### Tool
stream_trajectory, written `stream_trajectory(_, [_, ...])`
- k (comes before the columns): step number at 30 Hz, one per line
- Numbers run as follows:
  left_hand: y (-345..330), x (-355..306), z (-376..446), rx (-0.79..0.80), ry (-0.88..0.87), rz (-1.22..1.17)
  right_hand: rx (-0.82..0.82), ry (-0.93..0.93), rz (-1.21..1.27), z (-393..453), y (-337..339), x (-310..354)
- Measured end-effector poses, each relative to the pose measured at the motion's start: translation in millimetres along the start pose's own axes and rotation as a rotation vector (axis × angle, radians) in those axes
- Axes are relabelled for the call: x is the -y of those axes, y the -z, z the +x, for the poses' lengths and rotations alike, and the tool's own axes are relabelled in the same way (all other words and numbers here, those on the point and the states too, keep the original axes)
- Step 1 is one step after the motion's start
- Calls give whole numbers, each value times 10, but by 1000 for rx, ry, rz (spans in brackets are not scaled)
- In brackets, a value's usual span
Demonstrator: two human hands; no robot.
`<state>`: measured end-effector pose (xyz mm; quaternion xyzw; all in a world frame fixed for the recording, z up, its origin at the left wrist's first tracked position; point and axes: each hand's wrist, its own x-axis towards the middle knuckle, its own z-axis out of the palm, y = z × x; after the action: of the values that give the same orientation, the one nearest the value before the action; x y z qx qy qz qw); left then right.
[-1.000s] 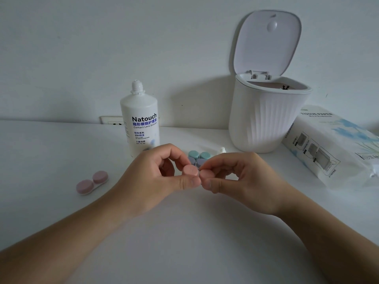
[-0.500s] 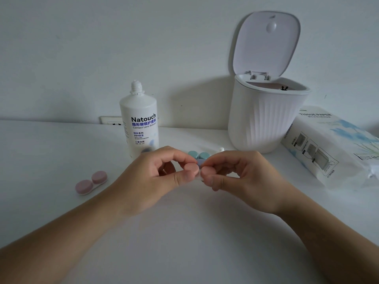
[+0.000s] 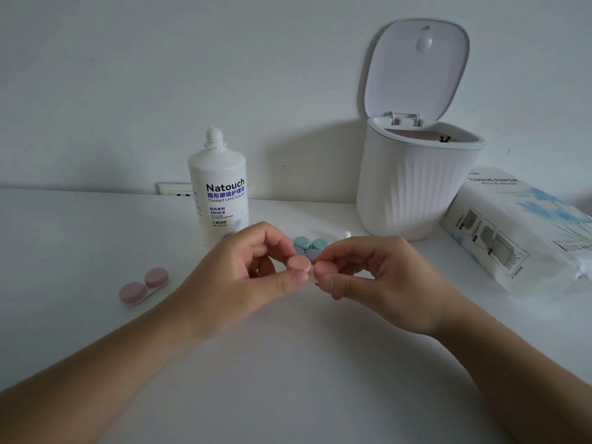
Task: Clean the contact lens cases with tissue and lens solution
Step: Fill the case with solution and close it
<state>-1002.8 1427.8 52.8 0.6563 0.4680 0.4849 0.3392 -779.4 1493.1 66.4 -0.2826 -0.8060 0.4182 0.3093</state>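
You've got a pink case [image 3: 304, 270] held up over the table [image 3: 288, 379], right in the middle of the view, one hand on each end. Your left hand [image 3: 243, 277] is curled around the left cap, thumb underneath and fingers wrapped over the top. Your right hand [image 3: 381, 280] pinches the right cap between thumb and fingertips, the rest of the fingers tucked in. Both caps look like they're on, but the bit between them is mostly hidden by your thumbs, so I can't tell more than that.

Just behind your fingers there's another case with teal and purple caps [image 3: 309, 246] sitting on the table, and a small white cap [image 3: 346, 234] peeks out beside it. A second pink case [image 3: 143, 286] lies flat off to your left, well apart from your hands, caps on.

The solution bottle [image 3: 218, 190] stands upright behind your left hand, top cap off so the bare nozzle shows. To the right of it is the white ribbed bin [image 3: 413, 190] with its lid flipped up and open against the wall. The tissue pack [image 3: 519, 229] lies on its side at the far right, near the bin. A wall socket [image 3: 173, 189] shows just left of the bottle.
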Motion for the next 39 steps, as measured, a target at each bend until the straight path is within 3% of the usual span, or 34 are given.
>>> stream_trajectory(6, [17,-2,-36,151,60,0,-2,-1,20,-9,12,15])
stream_trajectory(13, [5,-21,-6,-3,46,-14,4,-7,-12,-11,7,16])
stream_trajectory(21, [19,-18,-44,135,87,31,9,1,-11,-10,11,7])
stream_trajectory(26, [3,-19,-17,-7,49,29,6,-6,-26,-9,5,11])
stream_trajectory(33, [9,-27,-38,68,60,57,6,0,5,-7,2,3])
stream_trajectory(39, [-4,4,-32,-1,14,118,14,-4,-32,-7,-6,-8])
